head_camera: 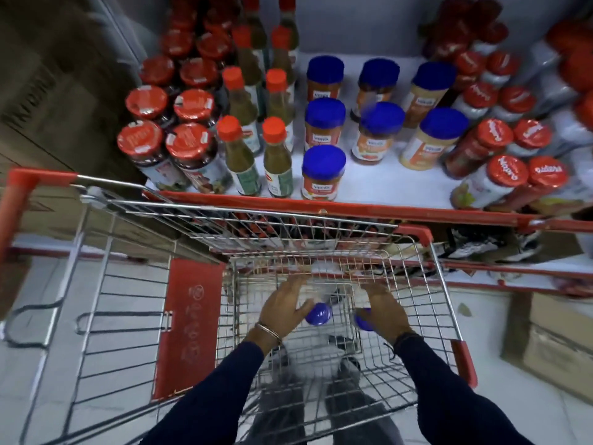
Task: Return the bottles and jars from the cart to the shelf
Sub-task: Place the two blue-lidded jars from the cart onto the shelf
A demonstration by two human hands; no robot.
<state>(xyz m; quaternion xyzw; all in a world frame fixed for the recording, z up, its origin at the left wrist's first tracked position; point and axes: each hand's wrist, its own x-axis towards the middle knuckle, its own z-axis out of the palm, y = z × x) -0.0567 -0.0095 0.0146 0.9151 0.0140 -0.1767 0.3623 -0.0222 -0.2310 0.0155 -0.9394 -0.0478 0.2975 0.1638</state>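
Both of my hands are down inside the wire cart (430, 284). My left hand (285, 305) wraps the body of a blurred jar lying on the cart floor, whose blue lid (318, 313) sticks out toward me. My right hand (383, 308) covers a second jar; only its blue lid (364, 321) shows under the palm. Straight ahead is the white shelf (378, 184) with a red front edge. Matching blue-lidded jars (323, 170) stand in rows at its middle.
On the shelf, red-lidded jars (189, 146) and orange-capped green sauce bottles (276, 155) fill the left, and red-lidded jars (507, 170) lie toward the right. Cardboard boxes (552, 342) sit on the floor at right. The cart's red child-seat flap (189, 326) is at my left.
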